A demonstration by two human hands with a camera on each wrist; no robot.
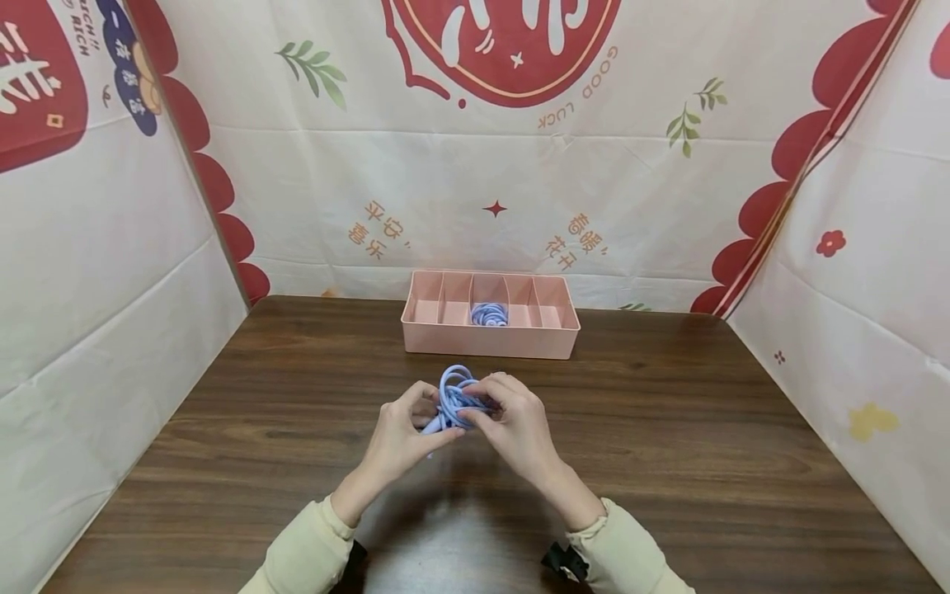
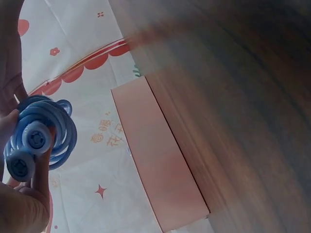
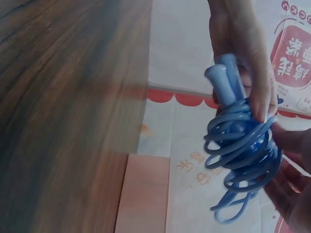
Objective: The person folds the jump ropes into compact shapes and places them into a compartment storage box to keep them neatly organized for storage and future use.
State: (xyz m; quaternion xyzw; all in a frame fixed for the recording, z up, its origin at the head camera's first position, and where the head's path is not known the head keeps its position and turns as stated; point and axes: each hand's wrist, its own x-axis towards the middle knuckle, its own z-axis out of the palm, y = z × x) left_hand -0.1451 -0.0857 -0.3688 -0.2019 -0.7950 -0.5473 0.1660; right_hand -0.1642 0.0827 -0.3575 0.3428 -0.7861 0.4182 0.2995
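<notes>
Both hands hold a light blue jump rope [image 1: 454, 394] above the table, its cord wound into a loose bundle. My left hand [image 1: 395, 436] grips it at the handle side, thumb along the near edge. On the other side my right hand [image 1: 517, 419] pinches the coiled cord between thumb and fingers. Two smooth handles [image 3: 222, 83] lie side by side and stick out of the windings in the right wrist view. Their round ends [image 2: 36, 138] face the camera in the left wrist view. Several loops hang from the far end of the bundle.
Beyond the hands, a pink box [image 1: 490, 340] with several compartments stands at the table's back edge. Another light blue coil [image 1: 490, 314] lies in its middle compartment. The brown wooden table [image 1: 653, 429] is bordered by white printed cloth walls [image 1: 312, 181] at the back and sides.
</notes>
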